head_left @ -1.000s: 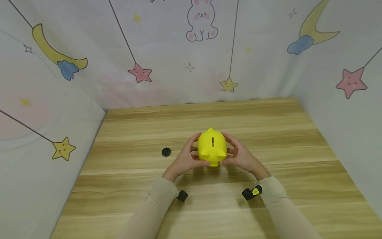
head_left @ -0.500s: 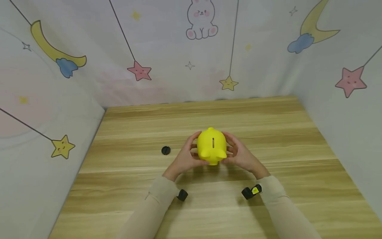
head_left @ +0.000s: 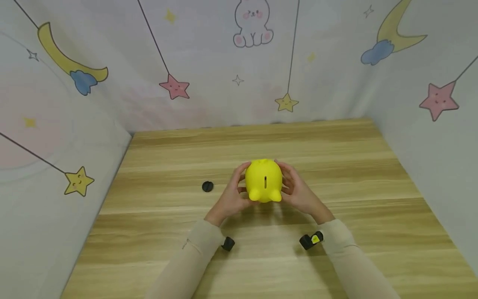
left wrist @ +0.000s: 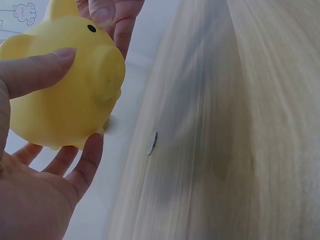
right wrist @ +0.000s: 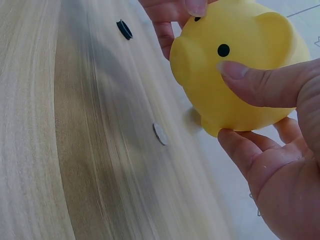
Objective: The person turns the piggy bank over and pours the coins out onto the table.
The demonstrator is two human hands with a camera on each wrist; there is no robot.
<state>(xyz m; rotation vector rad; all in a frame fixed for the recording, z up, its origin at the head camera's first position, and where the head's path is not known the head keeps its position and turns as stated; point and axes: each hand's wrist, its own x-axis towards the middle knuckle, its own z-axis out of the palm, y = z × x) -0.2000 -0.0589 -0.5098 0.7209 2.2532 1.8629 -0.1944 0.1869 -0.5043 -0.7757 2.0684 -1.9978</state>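
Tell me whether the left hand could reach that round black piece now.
Probably yes: the black piece lies left of the left hand, nothing visible between them, though that hand must first let go of the yellow piggy bank.

Snout (right wrist: 180,62) of the piggy bank (head_left: 263,174) and silver disc (right wrist: 159,134), hidden from the head view.

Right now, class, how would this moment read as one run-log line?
left hand: grips pig | right hand: grips pig | pig: held above table | coin: on table | disc: on table
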